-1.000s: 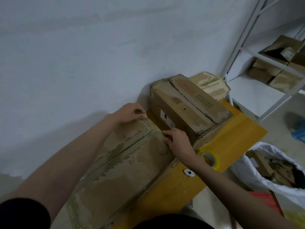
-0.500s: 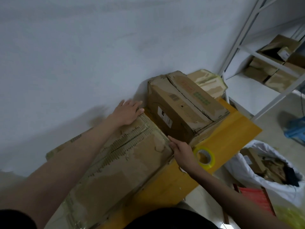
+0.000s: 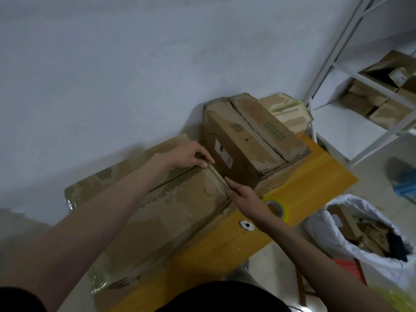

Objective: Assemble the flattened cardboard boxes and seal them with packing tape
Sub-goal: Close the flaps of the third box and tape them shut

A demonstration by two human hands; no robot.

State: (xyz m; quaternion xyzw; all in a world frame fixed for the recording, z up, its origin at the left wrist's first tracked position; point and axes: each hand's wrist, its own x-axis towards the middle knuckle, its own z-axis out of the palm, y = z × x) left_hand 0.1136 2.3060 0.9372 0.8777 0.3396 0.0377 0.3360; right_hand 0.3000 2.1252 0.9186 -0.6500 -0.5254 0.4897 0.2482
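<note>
A worn brown box (image 3: 171,212), its top seam torn and ragged, lies on the yellow table (image 3: 310,183). Left hand (image 3: 188,155) pinches what seems a tape strip (image 3: 219,177) at its far edge; right hand (image 3: 246,198) presses there, fingers straight.

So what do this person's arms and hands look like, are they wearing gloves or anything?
No gloves. The left hand and right hand are bare, with no rings, watch or bands showing. Both forearms are uncovered too. Only at the lower left corner does a dark sleeve appear, short, ending high on the left arm. The right arm leaves the picture still bare.
</note>
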